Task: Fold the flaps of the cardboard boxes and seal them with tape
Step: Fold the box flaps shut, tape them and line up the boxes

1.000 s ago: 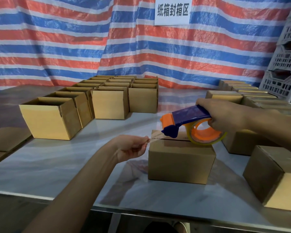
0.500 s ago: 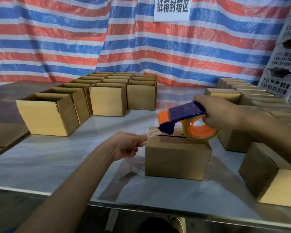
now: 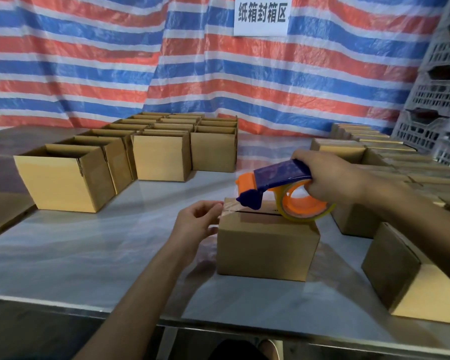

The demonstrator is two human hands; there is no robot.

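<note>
Right grip: the right hand [image 3: 330,178] is clenched round the handle of the blue-and-orange tape dispenser [image 3: 278,175], whose nose sits just above the box's top seam.
Left grip: the left hand [image 3: 195,222] pinches the free end of the clear tape [image 3: 227,207] between thumb and fingertips, at the box's 9 o'clock edge.
Box: the cardboard box [image 3: 265,245] stands mid-table [image 3: 89,245], flaps folded down (a dark slit marks the seam).
Open boxes: rows of open boxes [image 3: 63,183] stand at its 10 to 12 o'clock, well apart.
Closed boxes: closed boxes [image 3: 411,279] lie at its 2 to 4 o'clock.
Backdrop: striped tarp [image 3: 115,61] with a white sign [image 3: 261,15] at 12 o'clock.
</note>
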